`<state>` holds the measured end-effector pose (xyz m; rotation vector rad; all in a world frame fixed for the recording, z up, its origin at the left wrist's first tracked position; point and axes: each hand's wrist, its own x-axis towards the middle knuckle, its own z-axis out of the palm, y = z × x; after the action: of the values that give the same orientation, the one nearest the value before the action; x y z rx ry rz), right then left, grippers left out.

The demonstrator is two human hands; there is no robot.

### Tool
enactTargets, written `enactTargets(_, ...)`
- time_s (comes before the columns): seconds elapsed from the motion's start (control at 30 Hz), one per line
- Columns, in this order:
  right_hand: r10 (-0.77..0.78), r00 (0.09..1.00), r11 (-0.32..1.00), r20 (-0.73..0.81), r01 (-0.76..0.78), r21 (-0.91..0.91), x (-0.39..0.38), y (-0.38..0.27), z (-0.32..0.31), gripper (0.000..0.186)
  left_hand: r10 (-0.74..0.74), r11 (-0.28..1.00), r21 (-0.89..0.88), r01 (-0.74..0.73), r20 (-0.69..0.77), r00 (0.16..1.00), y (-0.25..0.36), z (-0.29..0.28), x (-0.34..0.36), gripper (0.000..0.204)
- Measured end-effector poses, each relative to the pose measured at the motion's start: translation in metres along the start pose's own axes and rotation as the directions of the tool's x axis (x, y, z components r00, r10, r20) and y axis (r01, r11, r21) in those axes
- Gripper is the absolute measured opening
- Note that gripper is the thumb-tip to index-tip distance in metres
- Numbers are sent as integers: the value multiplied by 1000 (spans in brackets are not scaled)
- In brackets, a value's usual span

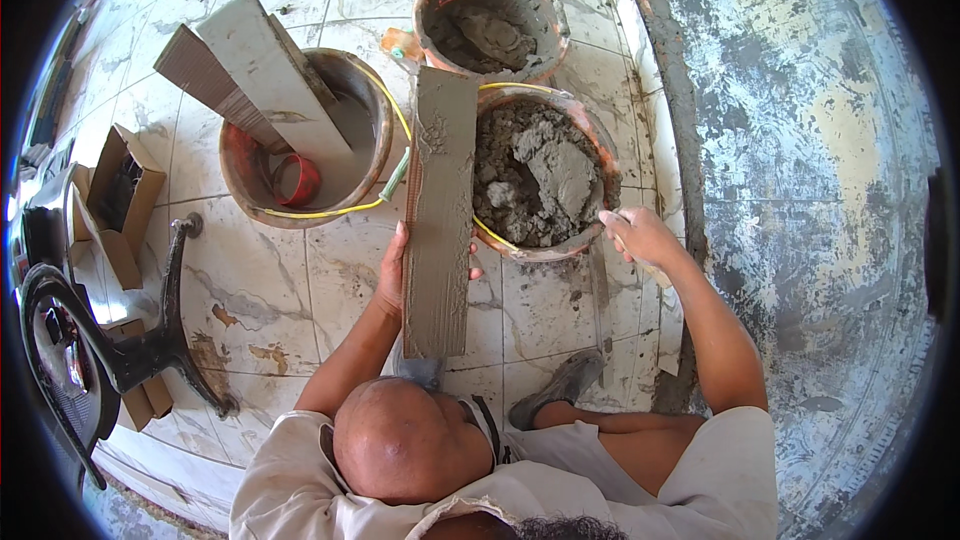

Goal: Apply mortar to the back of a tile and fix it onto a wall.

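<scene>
My left hand [392,275] supports a long, narrow tile strip [440,230] from below, its fingers curled round both long edges. Grey mortar coats the strip's upper face, smooth and ridged near me and lumpier at the far end. In my right hand [640,238] is a trowel with a pale handle [657,276]. Its mortar-covered blade [563,178] appears to rest on the mortar in the near bucket [608,155], just right of the strip. Wet, clumpy grey mortar [510,195] fills much of that bucket.
Behind stands another mortar bucket [425,15]. To the left, a bucket [238,175] of murky water holds several leaning tile strips [270,80] and a red cup [297,180]. A black chair base [170,330] and open cardboard box [125,202] lie farther left. A mortar-stained ledge [675,140] runs along the right.
</scene>
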<state>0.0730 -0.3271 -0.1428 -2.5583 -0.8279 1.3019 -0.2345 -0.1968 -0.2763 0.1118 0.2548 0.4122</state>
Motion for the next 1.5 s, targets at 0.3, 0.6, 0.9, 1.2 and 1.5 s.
enactTargets(0.3, 71, 995, 987, 73, -81, 137, -45, -29, 17, 45, -169, 985, -39, 169, 21, 985, -21, -8, -2, 84)
enactTargets(0.6, -487, 793, 361, 366, -199, 911, -57, -80, 53, 36, -191, 976, -95, 196, 59, 980, -25, -4, -2, 87)
enactTargets(0.9, -595, 670, 117, 444, -474, 873, -23, -58, 107, 39, -155, 986, 53, 160, -86, 984, -30, -12, -7, 84)
enactTargets(1.2, -286, 955, 917, -79, 297, 268, -6, -26, 26, 47, -193, 976, -82, 200, 88, 977, -28, -12, 7, 91)
enactTargets(1.5, -310, 951, 950, -17, 310, 30, 18, -33, 51, 44, -151, 979, -124, 159, 73, 986, -23, -20, 12, 89)
